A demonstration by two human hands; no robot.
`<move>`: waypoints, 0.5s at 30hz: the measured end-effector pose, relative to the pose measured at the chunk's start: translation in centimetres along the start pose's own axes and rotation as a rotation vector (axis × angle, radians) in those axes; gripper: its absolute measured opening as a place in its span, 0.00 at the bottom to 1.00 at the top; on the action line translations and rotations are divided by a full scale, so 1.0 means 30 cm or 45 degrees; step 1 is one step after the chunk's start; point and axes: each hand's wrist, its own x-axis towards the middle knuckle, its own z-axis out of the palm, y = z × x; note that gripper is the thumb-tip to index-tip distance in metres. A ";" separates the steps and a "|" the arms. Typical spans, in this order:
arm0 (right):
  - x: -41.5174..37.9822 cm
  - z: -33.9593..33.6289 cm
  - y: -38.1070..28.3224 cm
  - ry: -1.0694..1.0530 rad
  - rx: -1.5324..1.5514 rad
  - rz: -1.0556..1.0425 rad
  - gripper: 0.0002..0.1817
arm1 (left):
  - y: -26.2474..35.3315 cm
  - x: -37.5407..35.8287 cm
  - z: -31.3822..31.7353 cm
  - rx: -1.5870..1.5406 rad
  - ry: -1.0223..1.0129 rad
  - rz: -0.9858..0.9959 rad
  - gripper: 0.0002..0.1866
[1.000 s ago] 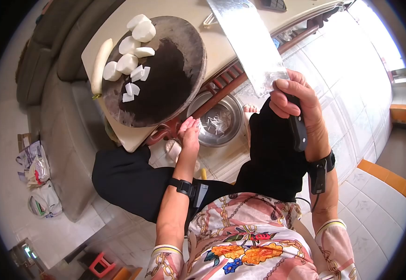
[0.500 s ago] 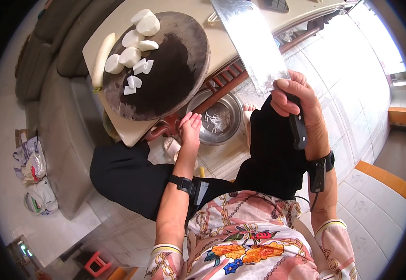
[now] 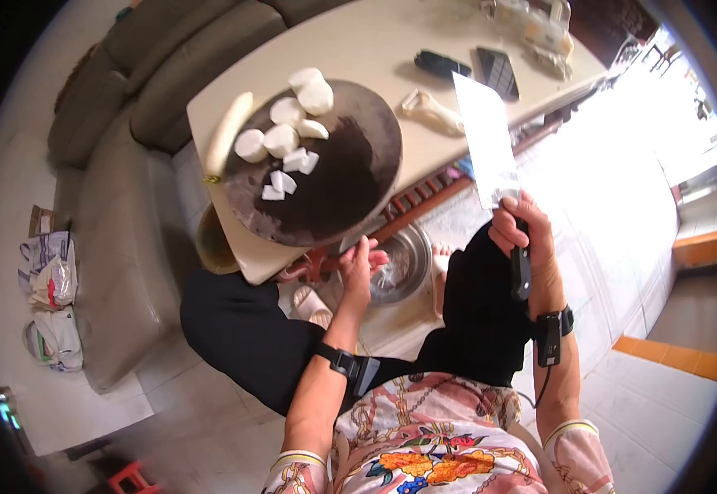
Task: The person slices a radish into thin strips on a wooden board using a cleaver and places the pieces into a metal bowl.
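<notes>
My right hand (image 3: 527,230) grips the black handle of a cleaver (image 3: 488,136), its broad blade pointing up and away, held off to the right of the table. My left hand (image 3: 362,267) has its fingers apart with nothing in them, just below the table edge and beside a metal basin (image 3: 414,255) that holds thin white shreds. On the round dark cutting board (image 3: 358,185) lie several thick rounds of white radish (image 3: 281,140) and a few smaller cut chunks (image 3: 290,171). A long, slim white radish (image 3: 233,132) rests along the board's left side.
On the cream table (image 3: 424,49) are a peeler (image 3: 432,111), a phone (image 3: 498,72), a dark folded object (image 3: 442,64) and plastic packaging (image 3: 535,29). A grey sofa (image 3: 132,214) runs along the left. Slippers (image 3: 311,306) and bags (image 3: 49,288) lie on the floor.
The view has shifted, so the board appears lower and more of the table's far end shows. The cleaver stays in my right hand, and my left hand stays open near the basin.
</notes>
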 end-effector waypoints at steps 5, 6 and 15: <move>0.024 -0.144 0.073 0.008 0.414 0.023 0.09 | -0.046 0.026 0.012 0.233 -0.296 0.238 0.26; 0.034 -0.146 0.080 -0.023 0.398 0.021 0.09 | 0.007 -0.033 0.013 0.183 -0.302 0.126 0.25; -0.017 -0.011 0.046 -0.045 0.330 -0.095 0.06 | 0.062 -0.039 -0.008 0.025 -0.293 0.170 0.25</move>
